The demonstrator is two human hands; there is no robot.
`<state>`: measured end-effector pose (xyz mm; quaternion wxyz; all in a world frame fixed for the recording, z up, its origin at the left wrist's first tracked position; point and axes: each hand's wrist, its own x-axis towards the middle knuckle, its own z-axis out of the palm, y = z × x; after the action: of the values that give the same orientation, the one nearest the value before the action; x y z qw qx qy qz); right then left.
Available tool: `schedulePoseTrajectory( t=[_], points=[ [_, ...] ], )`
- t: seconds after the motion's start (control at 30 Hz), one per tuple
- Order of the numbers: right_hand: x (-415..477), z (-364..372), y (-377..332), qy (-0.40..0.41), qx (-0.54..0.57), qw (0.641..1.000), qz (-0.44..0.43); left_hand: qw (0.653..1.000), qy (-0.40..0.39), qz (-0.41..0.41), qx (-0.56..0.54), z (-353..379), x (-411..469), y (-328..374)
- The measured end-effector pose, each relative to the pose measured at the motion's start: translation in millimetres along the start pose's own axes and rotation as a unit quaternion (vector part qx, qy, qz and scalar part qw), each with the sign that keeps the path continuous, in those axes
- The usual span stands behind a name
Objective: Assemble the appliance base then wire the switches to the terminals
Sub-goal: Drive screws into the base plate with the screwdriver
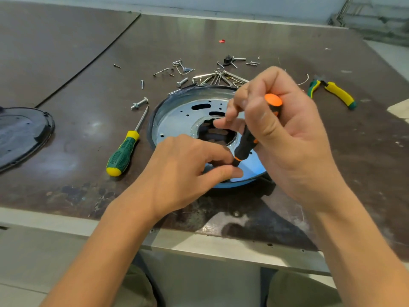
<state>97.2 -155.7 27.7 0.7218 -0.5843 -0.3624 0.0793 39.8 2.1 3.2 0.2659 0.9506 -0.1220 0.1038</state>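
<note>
Screwdriver (249,141) in right hand (287,134), left fingers (230,173) pinching it

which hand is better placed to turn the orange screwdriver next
Right. The right hand grips the orange screwdriver by its handle, tilted over the metal base plate. The left hand pinches at its tip, likely only steadying it.

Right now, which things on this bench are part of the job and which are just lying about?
In use: orange-and-black screwdriver, held by right hand, left hand pinching near its tip; round metal base.
Lying about: green-and-yellow screwdriver; pliers; loose screws; dark cover.
</note>
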Motion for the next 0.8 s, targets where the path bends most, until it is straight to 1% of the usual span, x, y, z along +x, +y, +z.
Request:
schedulePoseTrajectory(
  t=[0.1, 0.27, 0.43, 0.57, 0.63, 0.7, 0.8],
  points=[
    [0.5, -3.2, -1.1, -0.033, 0.087, 0.995, 0.043, 1.000, 0.004, -0.001, 0.003, -0.9, -1.3, 1.0],
    [-2.2, -12.1, -1.9, -0.046, 0.128, 0.990, 0.048, 1.000, -0.012, -0.005, 0.023, -2.1, -0.2, 2.9],
    [-1.2, -9.0, 0.1, 0.014, 0.064, 0.998, 0.010, 0.999, -0.006, -0.017, 0.030, -0.6, -1.1, 3.9],
    [3.9, -7.4, 4.6, 0.116, 0.039, 0.992, -0.004, 1.000, 0.012, -0.013, 0.025, 1.2, -0.9, 7.4],
    [4.7, -8.2, 6.7, 0.140, 0.037, 0.989, -0.007, 0.999, 0.001, -0.011, 0.046, 1.9, 0.0, 7.9],
    [4.4, -7.8, 6.5, 0.125, 0.052, 0.991, -0.006, 0.999, 0.003, -0.007, 0.053, 2.2, 0.6, 7.7],
    [2.2, -7.7, 4.9, 0.054, 0.116, 0.992, 0.020, 0.998, 0.006, 0.000, 0.067, 0.6, 0.9, 7.0]
  ],
)
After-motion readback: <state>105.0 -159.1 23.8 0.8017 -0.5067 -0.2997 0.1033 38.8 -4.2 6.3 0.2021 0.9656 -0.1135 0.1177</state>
